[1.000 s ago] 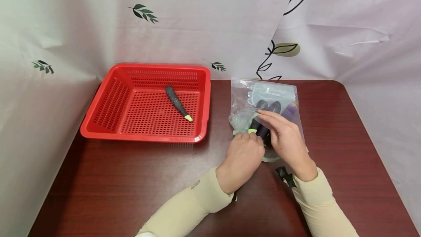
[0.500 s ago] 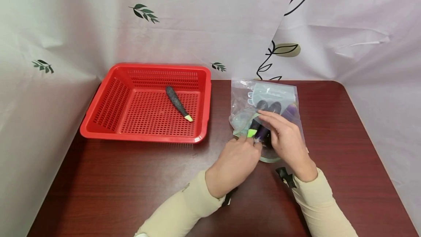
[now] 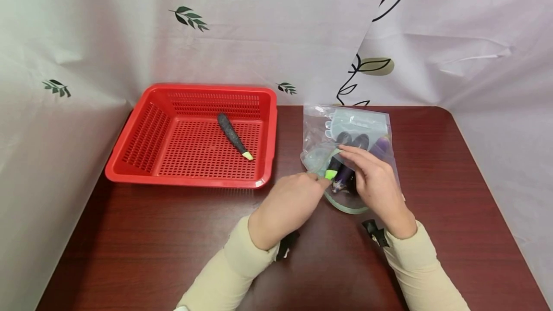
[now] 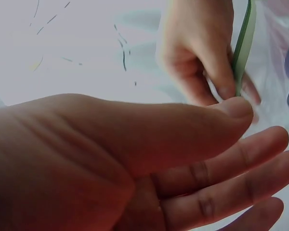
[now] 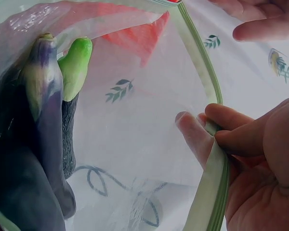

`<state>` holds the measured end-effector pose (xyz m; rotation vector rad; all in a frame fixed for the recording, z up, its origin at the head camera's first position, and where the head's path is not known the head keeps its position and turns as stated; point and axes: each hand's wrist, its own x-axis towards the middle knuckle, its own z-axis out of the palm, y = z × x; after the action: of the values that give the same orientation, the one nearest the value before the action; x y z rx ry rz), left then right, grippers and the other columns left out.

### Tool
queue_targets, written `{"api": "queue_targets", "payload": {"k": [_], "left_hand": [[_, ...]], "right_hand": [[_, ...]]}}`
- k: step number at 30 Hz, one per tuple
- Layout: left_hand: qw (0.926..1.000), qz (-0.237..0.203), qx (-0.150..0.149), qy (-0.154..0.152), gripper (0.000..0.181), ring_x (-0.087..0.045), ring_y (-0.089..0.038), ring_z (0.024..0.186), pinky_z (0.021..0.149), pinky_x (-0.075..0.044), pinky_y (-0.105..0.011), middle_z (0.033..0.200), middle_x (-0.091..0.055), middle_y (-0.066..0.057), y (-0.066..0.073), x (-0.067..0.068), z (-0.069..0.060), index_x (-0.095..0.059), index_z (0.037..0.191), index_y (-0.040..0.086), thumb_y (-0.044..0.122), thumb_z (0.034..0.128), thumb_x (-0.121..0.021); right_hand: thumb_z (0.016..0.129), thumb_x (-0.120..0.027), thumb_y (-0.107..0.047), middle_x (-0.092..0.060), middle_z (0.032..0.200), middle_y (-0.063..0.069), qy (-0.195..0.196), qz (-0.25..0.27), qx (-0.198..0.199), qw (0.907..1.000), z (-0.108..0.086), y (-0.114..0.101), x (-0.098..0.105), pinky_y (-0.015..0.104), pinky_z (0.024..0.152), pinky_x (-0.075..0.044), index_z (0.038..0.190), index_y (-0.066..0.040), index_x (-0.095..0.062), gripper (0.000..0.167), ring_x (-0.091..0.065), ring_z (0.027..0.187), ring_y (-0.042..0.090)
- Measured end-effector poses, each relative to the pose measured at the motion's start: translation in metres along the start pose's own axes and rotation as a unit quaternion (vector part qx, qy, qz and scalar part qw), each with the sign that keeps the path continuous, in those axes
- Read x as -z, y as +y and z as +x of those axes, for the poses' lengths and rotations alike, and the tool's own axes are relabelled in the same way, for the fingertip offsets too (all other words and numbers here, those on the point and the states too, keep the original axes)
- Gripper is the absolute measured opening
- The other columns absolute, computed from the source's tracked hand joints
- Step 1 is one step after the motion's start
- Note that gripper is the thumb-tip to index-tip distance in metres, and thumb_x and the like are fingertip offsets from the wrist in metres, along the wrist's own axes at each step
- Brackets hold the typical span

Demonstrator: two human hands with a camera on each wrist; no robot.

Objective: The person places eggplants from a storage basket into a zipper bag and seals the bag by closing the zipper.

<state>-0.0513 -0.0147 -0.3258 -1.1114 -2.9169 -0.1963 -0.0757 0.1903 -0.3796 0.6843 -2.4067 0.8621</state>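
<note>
A clear zip bag lies on the table, its mouth toward me. Inside are a purple eggplant and a dark, rough-skinned vegetable with a bright green end, along with other dark purple ones. My right hand pinches the bag's green zip edge between thumb and fingers. My left hand is at the left of the bag's mouth, close to the green end. In the left wrist view, the fingers of that hand are extended, with nothing held between them and the thumb.
A red plastic basket stands at the left, holding one dark vegetable with a pale green tip. Behind the dark red table hangs a white cloth with a leaf print.
My left hand has drawn back from the bag's mouth, down and to the left, uncovering the green end and the eggplant's pale end. The right hand has stayed in place.
</note>
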Motion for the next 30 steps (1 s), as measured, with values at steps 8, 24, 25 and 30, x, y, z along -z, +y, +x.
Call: {"api": "queue_targets", "payload": {"k": [8, 24, 25, 30], "left_hand": [[0.9974, -0.064, 0.028, 0.02, 0.018, -0.066, -0.02, 0.076, 0.059, -0.053, -0.037, 0.085, -0.066, -0.003, -0.024, 0.014, -0.005, -0.072, 0.105, 0.014, 0.003, 0.0922, -0.065], [0.9908, -0.09, 0.096, 0.031, 0.037, -0.068, -0.027, 0.097, 0.08, -0.056, -0.041, 0.11, -0.07, -0.011, -0.059, 0.033, -0.007, -0.067, 0.128, 0.007, 0.012, 0.0916, -0.072], [0.9906, -0.089, 0.099, 0.028, 0.038, -0.068, -0.028, 0.097, 0.079, -0.056, -0.041, 0.111, -0.07, -0.011, -0.061, 0.033, -0.006, -0.066, 0.129, 0.007, 0.013, 0.0919, -0.072], [0.9872, -0.091, 0.131, 0.0, 0.041, -0.067, -0.03, 0.105, 0.084, -0.055, -0.043, 0.115, -0.069, -0.013, -0.077, 0.037, -0.001, -0.064, 0.132, 0.006, 0.015, 0.0934, -0.071]], "right_hand": [[0.086, -0.061, 0.02, -0.069, 0.126, 0.005, 0.006, -0.002, 0.008, 0.9999, 0.0, 0.001, 0.0, 0.021, 0.097, -0.045, 0.116, 0.0, -0.073, 0.038, -0.066, 0.114, 0.023], [0.086, -0.058, 0.021, -0.069, 0.126, 0.005, -0.001, -0.005, 0.006, 1.0, 0.0, 0.002, 0.0, 0.026, 0.095, -0.047, 0.115, 0.001, -0.072, 0.038, -0.066, 0.114, 0.023], [0.086, -0.058, 0.02, -0.069, 0.126, 0.005, -0.002, -0.006, 0.005, 1.0, 0.0, 0.001, -0.001, 0.028, 0.094, -0.048, 0.115, 0.001, -0.072, 0.038, -0.066, 0.114, 0.023], [0.086, -0.058, 0.02, -0.069, 0.125, 0.005, -0.003, -0.008, 0.005, 0.9999, -0.001, 0.001, -0.001, 0.028, 0.094, -0.048, 0.115, 0.001, -0.073, 0.038, -0.066, 0.114, 0.023]]}}
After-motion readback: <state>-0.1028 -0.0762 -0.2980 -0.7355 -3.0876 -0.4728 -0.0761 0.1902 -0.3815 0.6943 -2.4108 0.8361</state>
